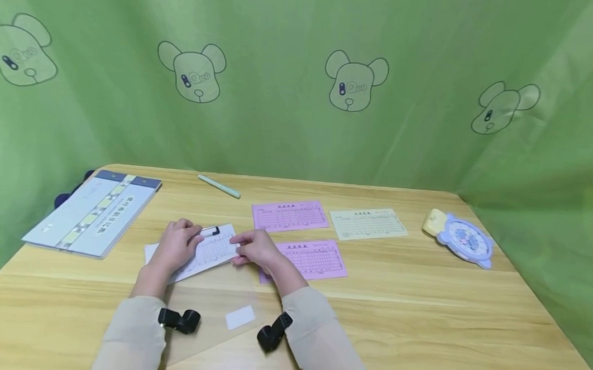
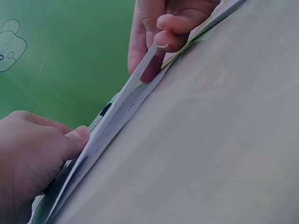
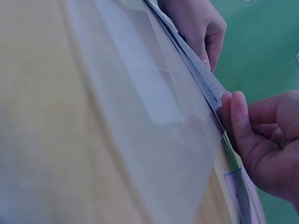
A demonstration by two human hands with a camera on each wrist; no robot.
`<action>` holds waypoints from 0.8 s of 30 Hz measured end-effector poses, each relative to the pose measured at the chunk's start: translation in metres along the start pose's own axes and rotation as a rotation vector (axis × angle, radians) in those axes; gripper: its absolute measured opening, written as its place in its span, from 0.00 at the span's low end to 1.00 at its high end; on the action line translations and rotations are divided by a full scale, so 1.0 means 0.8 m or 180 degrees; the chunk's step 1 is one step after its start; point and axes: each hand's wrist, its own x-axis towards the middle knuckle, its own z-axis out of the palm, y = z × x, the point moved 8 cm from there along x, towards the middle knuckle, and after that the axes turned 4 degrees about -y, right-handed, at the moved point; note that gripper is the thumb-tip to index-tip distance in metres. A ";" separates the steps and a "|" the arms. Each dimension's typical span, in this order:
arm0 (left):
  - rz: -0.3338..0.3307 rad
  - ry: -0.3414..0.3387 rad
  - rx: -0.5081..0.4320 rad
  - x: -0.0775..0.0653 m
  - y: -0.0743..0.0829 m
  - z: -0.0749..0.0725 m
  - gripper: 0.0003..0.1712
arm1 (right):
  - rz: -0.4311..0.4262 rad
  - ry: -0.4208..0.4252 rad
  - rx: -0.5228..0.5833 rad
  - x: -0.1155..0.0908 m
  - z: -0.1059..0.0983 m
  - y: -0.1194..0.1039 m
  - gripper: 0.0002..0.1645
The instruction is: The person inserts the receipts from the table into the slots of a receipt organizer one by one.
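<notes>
Hand L point(image 1: 176, 244) holds & hand R point(image 1: 259, 248) pinches wht. papers point(image 1: 214, 251).

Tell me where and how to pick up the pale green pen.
Pinch the pale green pen across its middle, coming from above on the person's side, finger and thumb on opposite long sides. It is slim and straight, lies slanted on the tabletop, and nothing covers it, so a central pinch should keep it balanced.

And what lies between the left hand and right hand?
Printed white paper, with a small black-tipped item near its far edge, lies between left hand and right hand, in the head view.
</notes>
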 end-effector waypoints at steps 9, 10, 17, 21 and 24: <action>-0.0019 0.0005 0.0018 0.000 0.000 0.001 0.16 | 0.0007 0.0044 -0.0115 0.004 0.000 -0.003 0.17; -0.0018 0.0003 0.0017 0.000 0.000 0.001 0.16 | 0.0003 0.0050 -0.0100 0.005 0.000 -0.003 0.17; -0.0052 -0.0029 -0.0005 0.000 0.001 -0.001 0.17 | -0.0025 0.0068 -0.0037 0.005 0.001 -0.004 0.17; -0.0062 -0.0050 -0.0006 -0.001 0.001 0.000 0.17 | -0.0031 0.0057 -0.0037 0.006 0.001 -0.003 0.18; -0.0086 -0.0043 -0.0033 -0.001 0.000 0.001 0.18 | -0.0033 0.0025 -0.0032 0.006 0.001 -0.001 0.17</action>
